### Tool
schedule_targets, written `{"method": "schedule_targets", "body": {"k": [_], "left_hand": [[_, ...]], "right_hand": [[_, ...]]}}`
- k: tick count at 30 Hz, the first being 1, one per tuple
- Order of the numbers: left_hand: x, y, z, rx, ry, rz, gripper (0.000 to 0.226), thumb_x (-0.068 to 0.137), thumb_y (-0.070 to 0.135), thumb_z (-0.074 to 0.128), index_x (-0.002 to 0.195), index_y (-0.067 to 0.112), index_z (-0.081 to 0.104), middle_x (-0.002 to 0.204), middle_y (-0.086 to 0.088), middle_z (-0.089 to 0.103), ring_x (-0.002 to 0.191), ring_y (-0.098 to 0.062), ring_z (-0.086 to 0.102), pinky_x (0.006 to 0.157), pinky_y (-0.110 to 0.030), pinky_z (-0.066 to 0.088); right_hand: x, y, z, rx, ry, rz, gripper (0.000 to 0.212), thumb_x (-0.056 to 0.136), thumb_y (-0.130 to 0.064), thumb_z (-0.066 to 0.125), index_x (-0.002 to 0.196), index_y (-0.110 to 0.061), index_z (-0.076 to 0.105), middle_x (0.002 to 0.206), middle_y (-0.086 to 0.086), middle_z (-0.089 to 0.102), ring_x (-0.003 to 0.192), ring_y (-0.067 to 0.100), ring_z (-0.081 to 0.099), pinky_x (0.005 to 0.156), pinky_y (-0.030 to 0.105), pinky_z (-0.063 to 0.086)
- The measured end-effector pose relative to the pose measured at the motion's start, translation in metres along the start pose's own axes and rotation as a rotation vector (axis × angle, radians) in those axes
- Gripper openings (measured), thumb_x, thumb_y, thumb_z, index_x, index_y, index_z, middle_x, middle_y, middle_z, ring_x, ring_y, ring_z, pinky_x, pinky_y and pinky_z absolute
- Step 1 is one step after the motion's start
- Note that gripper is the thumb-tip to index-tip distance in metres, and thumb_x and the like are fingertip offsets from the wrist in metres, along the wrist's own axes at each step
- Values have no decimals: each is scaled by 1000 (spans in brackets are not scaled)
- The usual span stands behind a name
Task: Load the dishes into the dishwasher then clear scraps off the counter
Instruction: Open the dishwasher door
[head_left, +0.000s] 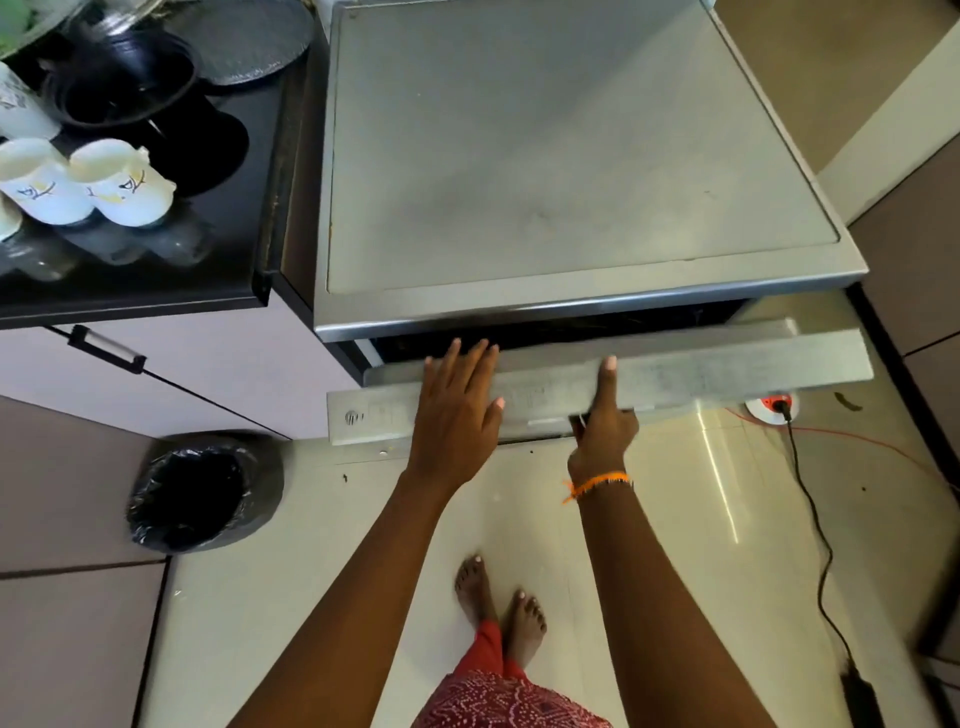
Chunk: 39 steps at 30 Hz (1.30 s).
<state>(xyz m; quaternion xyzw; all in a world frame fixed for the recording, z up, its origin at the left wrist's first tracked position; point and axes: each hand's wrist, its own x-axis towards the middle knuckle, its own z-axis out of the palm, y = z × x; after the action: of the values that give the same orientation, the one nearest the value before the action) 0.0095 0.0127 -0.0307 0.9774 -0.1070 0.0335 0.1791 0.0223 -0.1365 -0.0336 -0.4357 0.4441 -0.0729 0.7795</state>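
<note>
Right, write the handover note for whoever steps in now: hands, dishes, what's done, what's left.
Left hand: open, flat on the top edge of the dishwasher door.
Right hand: grips the door at its handle, thumb on the edge.
Door is only partly open.
White mugs and black bowls sit on the black counter, left of the dishwasher.
Done: nothing visibly loaded.
Left: open door fully, load dishes, clear counter scraps.

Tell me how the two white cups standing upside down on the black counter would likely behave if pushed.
The white cups look like glazed ceramic, so probably rigid and breakable if knocked off. Standing rim-down on the glossy black counter, they would likely slide rather than tip. They stand close together, so pushing one probably bumps the other.
</note>
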Motion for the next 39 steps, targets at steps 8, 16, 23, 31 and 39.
{"method": "schedule_targets", "body": {"k": [8, 16, 23, 31, 39], "left_hand": [[-57, 12, 14, -67, -359, -90, 69, 81, 69, 25, 136, 31, 41, 138, 9, 47, 125, -16, 40, 105, -32, 25], [-108, 29, 31, -311, -615, -256, 52, 84, 32, 65, 133, 23, 51, 138, -2, 48, 126, -20, 43, 104, -30, 33], [-181, 37, 78, -372, -715, -338, 43, 85, 14, 64, 127, 15, 57, 125, -6, 53, 116, -23, 52, 104, -29, 37], [-274, 45, 179, -349, -852, -447, 31, 85, 16, 64, 115, 10, 65, 120, -14, 60, 114, -28, 56, 97, -27, 40], [-336, 23, 290, -341, -927, -494, 20, 87, 12, 57, 100, 4, 70, 111, -15, 64, 106, -30, 59, 93, -33, 45]], "right_hand": [[-40, 34, -100, -234, 283, -294, 56, 70, -22, 80, 98, -12, 33, 92, -6, 48, 84, 6, 55, 81, 25, 49], [-41, 67, -159, -1504, -173, -1178, 36, 70, -9, 54, 105, -14, 62, 112, 9, 58, 108, 28, 49, 91, 35, 31], [-36, 100, -235, -1699, -444, -1136, 22, 71, -21, 61, 91, -18, 69, 88, -1, 69, 83, 24, 64, 77, 30, 48], [-18, 159, -299, -2020, -634, -396, 20, 81, -24, 64, 101, -24, 66, 107, 4, 66, 107, 27, 60, 77, 32, 49], [43, 255, -355, -2157, -793, -133, 37, 64, -20, 81, 97, -24, 67, 111, -1, 64, 107, 24, 61, 81, 29, 48]]}}
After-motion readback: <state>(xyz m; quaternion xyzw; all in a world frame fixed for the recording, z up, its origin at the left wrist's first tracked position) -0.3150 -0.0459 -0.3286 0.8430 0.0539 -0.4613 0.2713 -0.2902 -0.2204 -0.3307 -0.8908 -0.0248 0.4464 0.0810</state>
